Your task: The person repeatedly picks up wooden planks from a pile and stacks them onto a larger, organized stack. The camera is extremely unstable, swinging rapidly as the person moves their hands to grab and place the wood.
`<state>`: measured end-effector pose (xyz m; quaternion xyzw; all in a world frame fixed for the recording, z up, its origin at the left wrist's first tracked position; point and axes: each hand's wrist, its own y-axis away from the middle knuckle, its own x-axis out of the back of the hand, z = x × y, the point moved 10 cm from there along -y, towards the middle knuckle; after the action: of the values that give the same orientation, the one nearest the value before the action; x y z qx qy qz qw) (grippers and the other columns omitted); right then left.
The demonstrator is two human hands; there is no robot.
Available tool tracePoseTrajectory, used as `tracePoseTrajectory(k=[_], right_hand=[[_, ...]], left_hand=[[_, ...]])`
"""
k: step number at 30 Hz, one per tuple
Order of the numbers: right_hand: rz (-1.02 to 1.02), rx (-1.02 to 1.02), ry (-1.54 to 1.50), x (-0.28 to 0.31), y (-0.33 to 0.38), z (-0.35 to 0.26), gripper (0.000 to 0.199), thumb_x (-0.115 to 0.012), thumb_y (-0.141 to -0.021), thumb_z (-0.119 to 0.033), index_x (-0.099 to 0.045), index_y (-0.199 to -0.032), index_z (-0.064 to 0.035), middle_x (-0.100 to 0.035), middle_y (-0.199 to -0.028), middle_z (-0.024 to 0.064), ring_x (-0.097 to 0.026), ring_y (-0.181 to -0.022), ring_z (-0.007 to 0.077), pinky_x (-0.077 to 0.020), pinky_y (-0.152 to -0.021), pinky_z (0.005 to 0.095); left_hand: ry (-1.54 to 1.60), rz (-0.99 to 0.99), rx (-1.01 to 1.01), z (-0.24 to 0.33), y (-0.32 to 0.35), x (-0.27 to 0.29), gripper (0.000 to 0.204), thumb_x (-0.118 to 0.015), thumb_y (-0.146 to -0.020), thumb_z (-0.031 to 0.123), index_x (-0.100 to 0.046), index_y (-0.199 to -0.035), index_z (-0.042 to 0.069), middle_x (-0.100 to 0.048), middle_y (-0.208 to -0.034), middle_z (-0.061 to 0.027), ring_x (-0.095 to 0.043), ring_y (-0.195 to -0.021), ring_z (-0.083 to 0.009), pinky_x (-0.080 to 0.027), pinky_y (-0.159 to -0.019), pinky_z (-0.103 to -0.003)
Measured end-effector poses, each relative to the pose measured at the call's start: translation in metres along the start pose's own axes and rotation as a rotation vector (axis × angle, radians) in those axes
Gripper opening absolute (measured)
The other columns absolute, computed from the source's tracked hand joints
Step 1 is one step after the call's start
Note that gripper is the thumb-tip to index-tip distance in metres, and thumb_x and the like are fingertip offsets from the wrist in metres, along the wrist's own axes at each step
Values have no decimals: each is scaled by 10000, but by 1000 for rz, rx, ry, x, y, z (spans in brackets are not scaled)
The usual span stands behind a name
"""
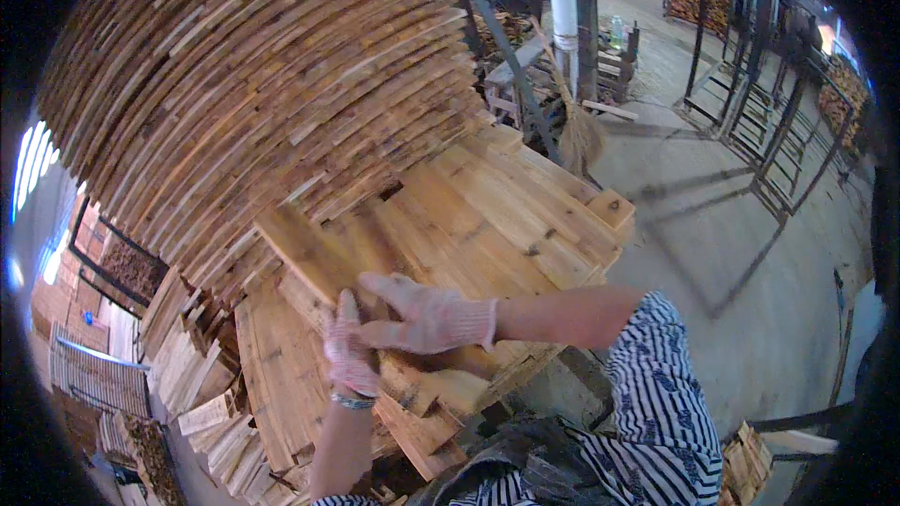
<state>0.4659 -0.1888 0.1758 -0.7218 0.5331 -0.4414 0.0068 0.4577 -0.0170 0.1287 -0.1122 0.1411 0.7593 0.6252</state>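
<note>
Both hands wear pale knitted work gloves with pinkish cuffs. They meet at the near end of a short wooden board (309, 248), which lies slanted on top of a pile of planks (469, 211). My left hand (352, 351) grips the board's left side, fingers pointing away from me. From the right, my right hand (427, 316) reaches across the board, its thumb and fingers around the near end. Both palms are hidden, and part of the grip is blurred. Below the hands, more short wooden pieces (417, 426) stick out toward me.
A tall wall of stacked slats (262, 66) rises behind the pile. Loose boards (202, 375) lie at lower left. To the right, a broom (577, 136) leans near a white post (562, 9), and black metal frames (750, 75) stand on the concrete floor (694, 225).
</note>
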Motion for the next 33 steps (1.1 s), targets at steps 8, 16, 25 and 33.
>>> tracePoseTrajectory(k=[8,16,25,33], right_hand=[[7,-505,-366,109,23,105,907,-768,-848,-387,-354,-1533,38,-520,-1492,211,-512,-1367,327,-392,-1149,417],[-177,-985,678,227,80,287,620,-638,-893,-522,-492,-1475,-365,-558,-1404,209,-587,-1250,364,-465,-1058,486],[-3,-790,783,201,94,316,549,-563,-952,-524,-573,-1406,-216,-526,-1437,203,-545,-1286,385,-452,-1045,521],[-355,-254,698,63,36,178,563,-587,-971,-395,-506,-1441,-96,-601,-1366,238,-607,-1212,435,-497,-1037,444]], left_hand=[[-247,-570,-21,23,17,-75,620,-608,-1033,353,-424,-1524,21,-560,-1440,-127,-601,-1237,-241,-489,-1043,-350],[-1158,43,-54,-31,-30,142,902,-715,-926,412,-244,-1615,70,-557,-1469,-168,-597,-1269,-306,-474,-1040,-384],[-1514,424,376,-3,-43,74,1112,-843,-746,438,-257,-1564,-34,-481,-1459,-292,-524,-1337,-362,-502,-1058,-456],[-834,232,210,24,-27,109,1031,-864,-728,370,-272,-1481,-12,-612,-1272,-191,-620,-1166,-309,-545,-967,-411]])
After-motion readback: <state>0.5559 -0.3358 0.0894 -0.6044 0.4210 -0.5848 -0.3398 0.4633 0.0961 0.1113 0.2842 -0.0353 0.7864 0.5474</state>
